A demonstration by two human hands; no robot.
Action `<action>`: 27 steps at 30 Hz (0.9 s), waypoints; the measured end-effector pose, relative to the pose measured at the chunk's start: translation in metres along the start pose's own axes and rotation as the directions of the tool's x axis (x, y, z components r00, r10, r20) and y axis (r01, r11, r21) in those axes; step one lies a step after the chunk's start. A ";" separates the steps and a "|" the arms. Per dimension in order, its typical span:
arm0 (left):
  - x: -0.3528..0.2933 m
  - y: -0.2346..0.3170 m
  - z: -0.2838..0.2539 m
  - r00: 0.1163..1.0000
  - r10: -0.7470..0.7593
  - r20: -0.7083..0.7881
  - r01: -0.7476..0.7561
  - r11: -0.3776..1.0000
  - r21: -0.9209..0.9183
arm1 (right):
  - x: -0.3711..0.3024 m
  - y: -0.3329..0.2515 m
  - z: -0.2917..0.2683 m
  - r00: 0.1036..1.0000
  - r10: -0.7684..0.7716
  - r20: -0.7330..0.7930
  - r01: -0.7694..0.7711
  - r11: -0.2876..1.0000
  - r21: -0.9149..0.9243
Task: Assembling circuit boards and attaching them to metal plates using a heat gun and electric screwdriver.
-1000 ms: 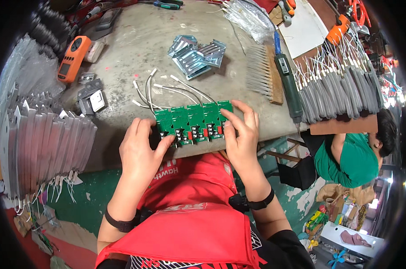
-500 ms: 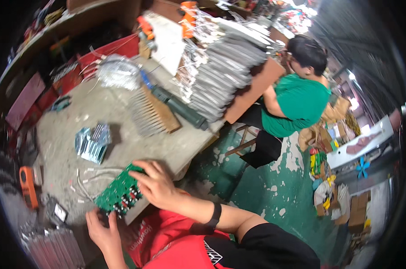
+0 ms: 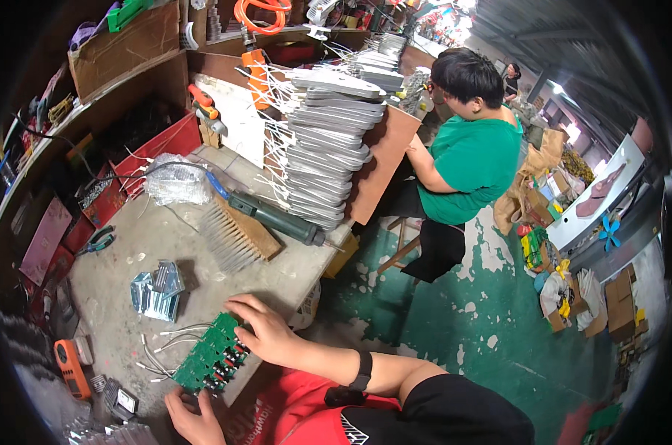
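A green circuit board (image 3: 206, 356) with black parts and white wire leads lies at the near edge of the grey workbench (image 3: 173, 245). My right hand (image 3: 265, 334) grips the board's right end, fingers curled over its top. My left hand (image 3: 191, 419) holds the board's left end from below. Both forearms come in from the lower edge, over a red apron. A black band sits on my right wrist.
A heap of small silver metal parts (image 3: 158, 289) lies beyond the board. A wooden comb-like rack (image 3: 236, 237), a green power tool (image 3: 276, 216) and a tall stack of grey metal plates (image 3: 328, 148) stand behind. An orange meter (image 3: 73, 367) is at left. A person in a green shirt (image 3: 473, 159) sits at right.
The view has swung to the right, so the bench now sits at the left and the seated person is higher in view. Both hands still hold the green board.
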State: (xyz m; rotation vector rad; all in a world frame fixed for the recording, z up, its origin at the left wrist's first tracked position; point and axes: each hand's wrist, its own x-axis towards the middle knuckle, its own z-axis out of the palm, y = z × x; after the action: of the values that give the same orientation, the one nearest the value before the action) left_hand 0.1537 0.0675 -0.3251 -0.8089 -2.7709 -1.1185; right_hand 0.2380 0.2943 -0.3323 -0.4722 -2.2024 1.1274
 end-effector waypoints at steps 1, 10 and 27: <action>-0.001 -0.002 0.000 0.999 -0.040 0.036 0.040 0.999 -0.022 | 0.002 -0.001 -0.002 1.000 -0.001 -0.006 0.001 1.000 0.003; -0.003 0.017 0.001 0.945 -0.311 0.103 0.232 0.414 -0.880 | 0.009 -0.015 -0.007 0.923 0.153 0.352 -0.356 0.683 0.638; 0.026 0.013 -0.017 0.974 -0.225 -0.008 0.173 0.771 -0.613 | 0.019 -0.016 0.007 0.932 -0.045 0.360 -0.254 0.629 0.735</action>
State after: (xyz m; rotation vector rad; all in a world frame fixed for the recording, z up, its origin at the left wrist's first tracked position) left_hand 0.1346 0.0757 -0.2979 -0.4702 -2.4645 -2.0980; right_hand 0.2187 0.2915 -0.3157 -0.0054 -1.6927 2.2130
